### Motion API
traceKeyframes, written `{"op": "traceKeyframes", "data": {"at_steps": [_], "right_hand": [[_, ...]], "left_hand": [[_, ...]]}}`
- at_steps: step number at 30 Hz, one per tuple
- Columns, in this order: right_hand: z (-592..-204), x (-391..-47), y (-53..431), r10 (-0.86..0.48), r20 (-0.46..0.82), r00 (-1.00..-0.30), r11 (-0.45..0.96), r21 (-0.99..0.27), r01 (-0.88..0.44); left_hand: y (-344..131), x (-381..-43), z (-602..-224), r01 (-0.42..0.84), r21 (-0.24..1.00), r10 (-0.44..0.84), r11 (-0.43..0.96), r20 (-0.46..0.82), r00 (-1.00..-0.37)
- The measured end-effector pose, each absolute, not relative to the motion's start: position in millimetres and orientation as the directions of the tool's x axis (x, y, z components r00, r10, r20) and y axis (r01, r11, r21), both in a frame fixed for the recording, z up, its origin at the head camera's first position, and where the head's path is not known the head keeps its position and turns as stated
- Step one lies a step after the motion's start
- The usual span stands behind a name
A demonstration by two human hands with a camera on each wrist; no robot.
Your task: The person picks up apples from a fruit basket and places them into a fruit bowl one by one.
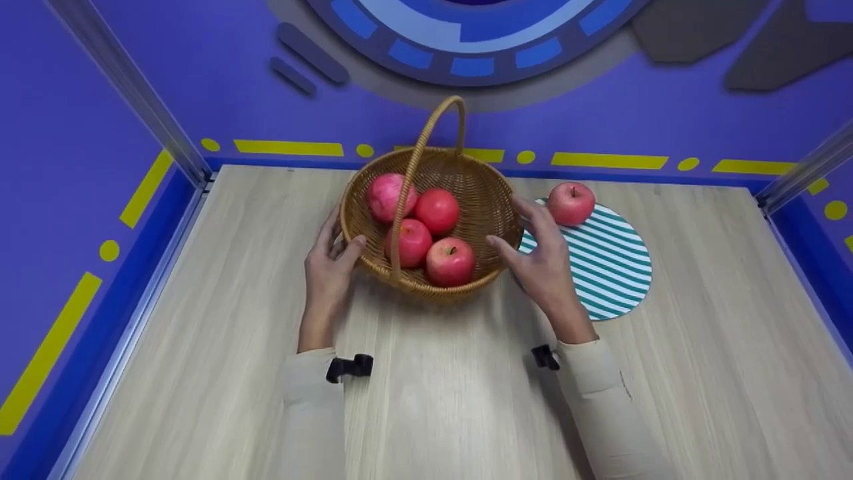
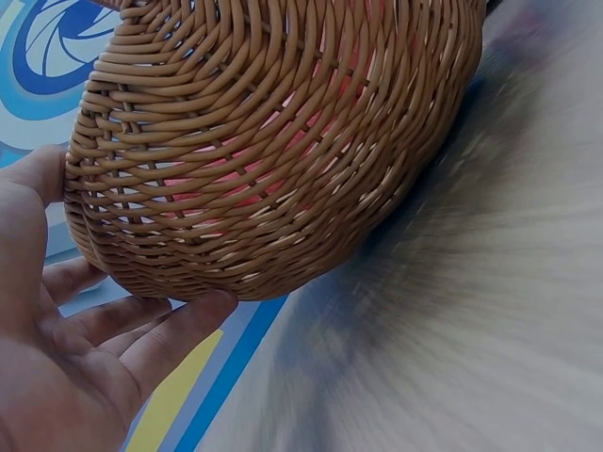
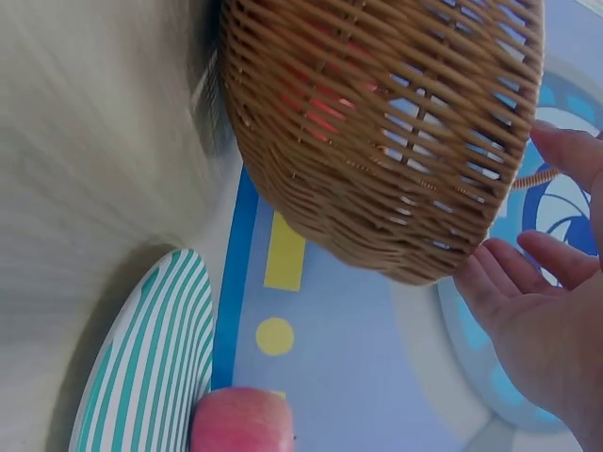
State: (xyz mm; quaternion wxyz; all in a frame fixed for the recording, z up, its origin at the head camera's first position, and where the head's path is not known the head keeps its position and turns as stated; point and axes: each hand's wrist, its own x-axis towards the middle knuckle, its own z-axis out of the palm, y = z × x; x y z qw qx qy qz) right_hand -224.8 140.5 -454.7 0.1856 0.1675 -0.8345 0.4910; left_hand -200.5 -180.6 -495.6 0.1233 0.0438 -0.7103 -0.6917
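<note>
Four apples (image 1: 451,263) lie in the wicker basket (image 1: 485,213), its sides held by left grip (image 1: 331,277) and right grip (image 1: 548,263); right of it, a fifth apple (image 1: 572,205) sits by the striped mat's (image 1: 614,267) edge. Carrying looks in hand; next calls for a level set-down.

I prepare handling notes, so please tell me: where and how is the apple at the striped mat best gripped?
Probably from above, slightly from the right, gripping its opposite rounded sides: the apple stands stem up with its top uncovered, while the wicker basket and right hand are on its left.
</note>
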Motion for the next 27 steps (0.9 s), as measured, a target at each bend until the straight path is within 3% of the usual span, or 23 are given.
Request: {"op": "traceKeyframes", "data": {"at_steps": [27], "right_hand": [[-464,-221,128,-0.250,0.471,-0.846,0.559,-0.643,-0.524]], "left_hand": [[-178,-199,-494,0.121,0.990,-0.236,0.066,0.133,-0.963]]}}
